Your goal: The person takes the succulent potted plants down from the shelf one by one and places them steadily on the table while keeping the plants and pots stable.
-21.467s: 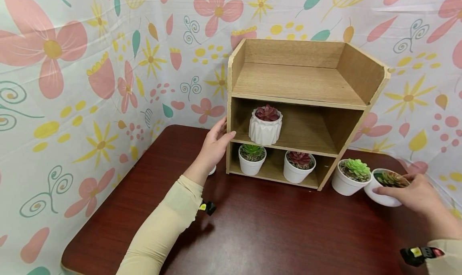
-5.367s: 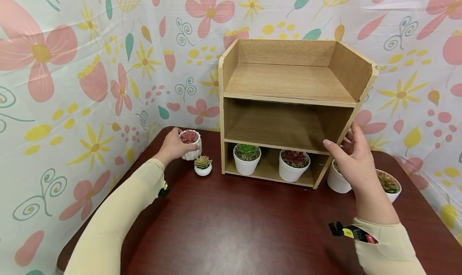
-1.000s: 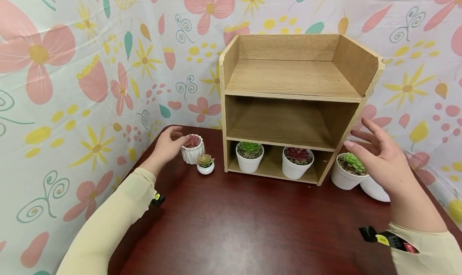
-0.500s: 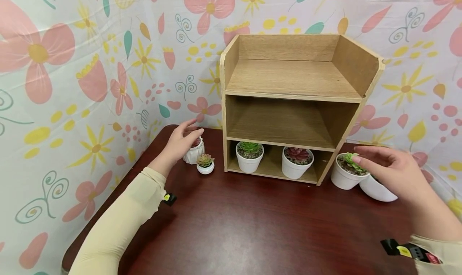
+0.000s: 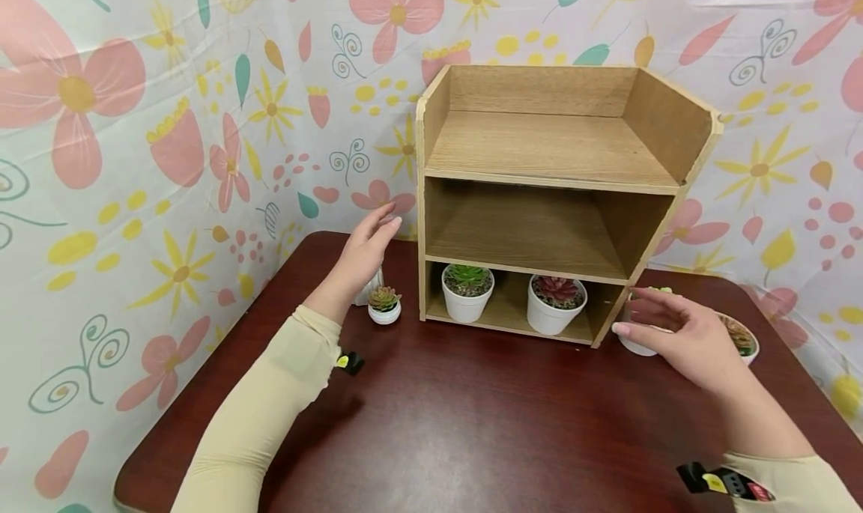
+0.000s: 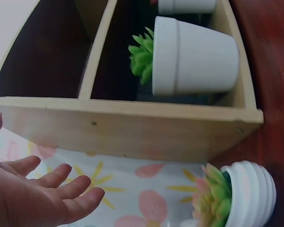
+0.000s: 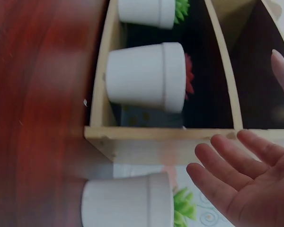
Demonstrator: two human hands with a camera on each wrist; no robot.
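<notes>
I'm hovering my right hand (image 5: 688, 333) with fingers spread, holding nothing, right over the white pot with the green succulent (image 7: 132, 201) that's sitting on the table (image 5: 472, 423) just beside the right side of the wooden shelf (image 5: 553, 153). My left hand (image 5: 364, 251) is hanging open and empty too, near the shelf's left wall, above the ribbed pot (image 5: 372, 292) and the tiny succulent pot (image 5: 384, 305). Two more pots are sitting in the bottom compartment.
</notes>
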